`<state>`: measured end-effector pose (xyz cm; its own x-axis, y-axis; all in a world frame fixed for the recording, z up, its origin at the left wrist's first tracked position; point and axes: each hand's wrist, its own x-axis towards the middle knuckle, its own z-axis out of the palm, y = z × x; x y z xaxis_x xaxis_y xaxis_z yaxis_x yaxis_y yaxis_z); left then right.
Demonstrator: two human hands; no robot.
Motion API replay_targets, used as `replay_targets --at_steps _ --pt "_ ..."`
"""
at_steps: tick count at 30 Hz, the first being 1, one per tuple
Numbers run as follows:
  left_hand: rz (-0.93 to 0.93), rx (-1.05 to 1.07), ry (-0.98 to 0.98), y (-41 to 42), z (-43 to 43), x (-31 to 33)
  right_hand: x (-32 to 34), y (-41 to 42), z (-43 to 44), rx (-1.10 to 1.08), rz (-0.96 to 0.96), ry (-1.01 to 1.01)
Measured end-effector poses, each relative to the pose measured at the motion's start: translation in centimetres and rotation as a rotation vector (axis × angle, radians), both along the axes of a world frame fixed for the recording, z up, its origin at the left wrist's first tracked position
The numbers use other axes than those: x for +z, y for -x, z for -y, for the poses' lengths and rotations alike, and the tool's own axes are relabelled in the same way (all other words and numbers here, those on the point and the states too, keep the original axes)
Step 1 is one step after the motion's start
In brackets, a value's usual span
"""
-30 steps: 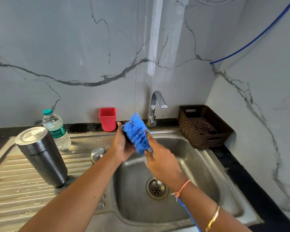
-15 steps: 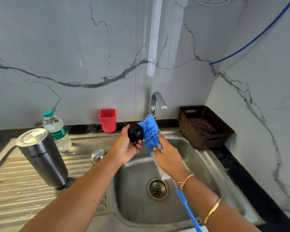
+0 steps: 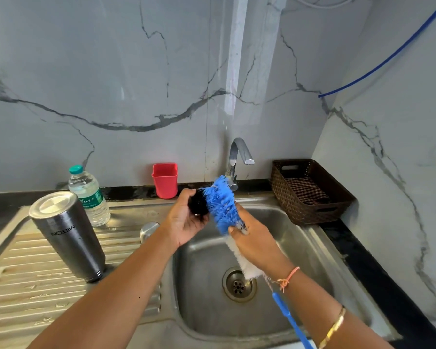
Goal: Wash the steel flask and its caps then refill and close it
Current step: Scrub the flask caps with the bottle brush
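Note:
My left hand [image 3: 184,222] holds a small black inner cap [image 3: 197,203] above the sink basin [image 3: 300,248]. My right hand [image 3: 254,240] grips a bottle brush [image 3: 222,204] by its white lower bristles, and its blue bristle head presses against the cap's right side. The brush's blue handle runs down past my right wrist. The steel flask [image 3: 68,235] stands upside down on the draining board at the left. A steel outer cap [image 3: 148,230] sits on the board beside the basin's left rim.
A tap [image 3: 238,157] stands behind the basin with no water running. A plastic water bottle [image 3: 90,195] and a red cup [image 3: 165,180] stand by the wall. A brown basket [image 3: 312,192] with a checked cloth sits on the right counter.
The brush head has swung from covering the cap to its right side, so the black cap now shows in my left hand. Both hands stay over the basin.

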<state>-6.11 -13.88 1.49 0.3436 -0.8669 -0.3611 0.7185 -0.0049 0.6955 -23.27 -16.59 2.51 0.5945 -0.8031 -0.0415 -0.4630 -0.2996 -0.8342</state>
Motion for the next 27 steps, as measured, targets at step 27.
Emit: replay_targets --at_steps 27 --pt "-0.184 0.211 0.012 1.0 0.7 0.5 -0.7 0.0 -0.6 0.002 -0.159 0.152"
